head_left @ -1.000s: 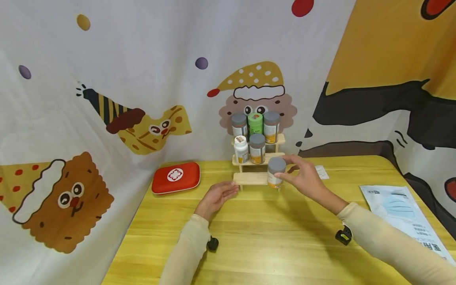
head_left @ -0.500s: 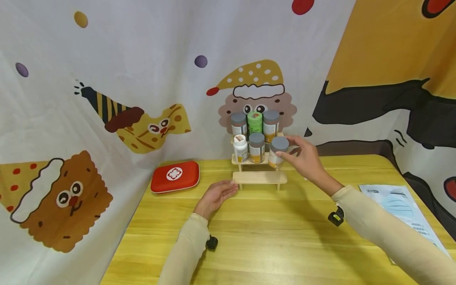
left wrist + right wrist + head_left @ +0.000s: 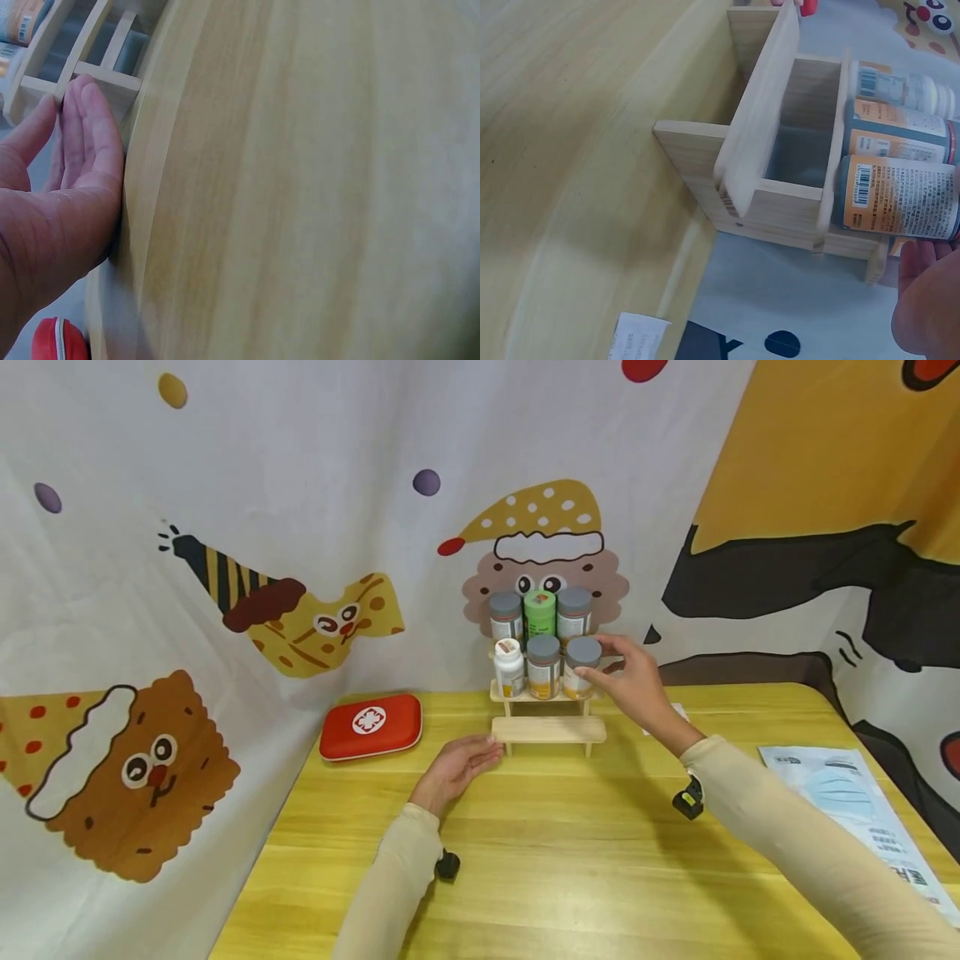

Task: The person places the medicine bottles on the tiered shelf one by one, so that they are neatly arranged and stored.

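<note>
A small three-step wooden display rack (image 3: 550,730) stands at the back of the table. Its bottom step is bare. My left hand (image 3: 459,768) holds the left end of that step, thumb on one side and fingers on the other in the left wrist view. With thumb and fingers, my right hand (image 3: 633,683) grips a grey-lidded pill bottle (image 3: 582,653) at the right end of the middle step. Beside it stand another grey-lidded bottle (image 3: 543,667) and a white bottle (image 3: 509,668). On the top step, a green bottle (image 3: 540,615) sits between two grey-lidded ones.
A red first-aid case (image 3: 371,727) lies left of the rack. At the right side of the table lies a face-mask packet (image 3: 855,810). A small white paper (image 3: 639,337) is on the table behind my right hand. A patterned cloth (image 3: 337,460) hangs close behind the rack.
My right hand has lifted the grey-lidded bottle from the bottom step to the middle step and moved it in beside the other bottles. The left hand has stayed at the rack's end.
</note>
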Tool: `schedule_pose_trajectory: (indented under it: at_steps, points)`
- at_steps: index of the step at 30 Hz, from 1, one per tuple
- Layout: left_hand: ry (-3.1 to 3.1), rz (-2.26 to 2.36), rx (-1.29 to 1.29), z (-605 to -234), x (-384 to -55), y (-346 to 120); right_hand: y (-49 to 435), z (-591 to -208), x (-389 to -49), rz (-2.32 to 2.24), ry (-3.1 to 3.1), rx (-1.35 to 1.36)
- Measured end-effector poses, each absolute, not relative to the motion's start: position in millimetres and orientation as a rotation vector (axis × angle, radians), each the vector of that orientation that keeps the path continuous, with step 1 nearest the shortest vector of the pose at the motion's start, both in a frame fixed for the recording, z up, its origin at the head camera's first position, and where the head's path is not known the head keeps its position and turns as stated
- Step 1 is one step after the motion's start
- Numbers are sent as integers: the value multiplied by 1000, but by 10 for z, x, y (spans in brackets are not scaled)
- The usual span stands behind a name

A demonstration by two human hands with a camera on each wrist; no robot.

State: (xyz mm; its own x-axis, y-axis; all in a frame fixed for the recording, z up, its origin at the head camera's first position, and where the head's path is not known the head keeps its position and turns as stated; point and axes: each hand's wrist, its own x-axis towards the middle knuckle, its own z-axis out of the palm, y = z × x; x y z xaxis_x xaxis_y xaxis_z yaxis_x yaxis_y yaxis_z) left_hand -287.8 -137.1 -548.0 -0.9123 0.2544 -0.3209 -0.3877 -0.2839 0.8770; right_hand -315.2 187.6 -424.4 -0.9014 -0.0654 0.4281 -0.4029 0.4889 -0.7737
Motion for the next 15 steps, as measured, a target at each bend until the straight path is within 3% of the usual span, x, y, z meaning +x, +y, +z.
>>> schedule_pose_trajectory:
  at_steps: [15]
  points:
    - [1566, 2241, -167, -5487, -2875, -1369, 1818, -4387, -3268, 1436, -2348, 363]
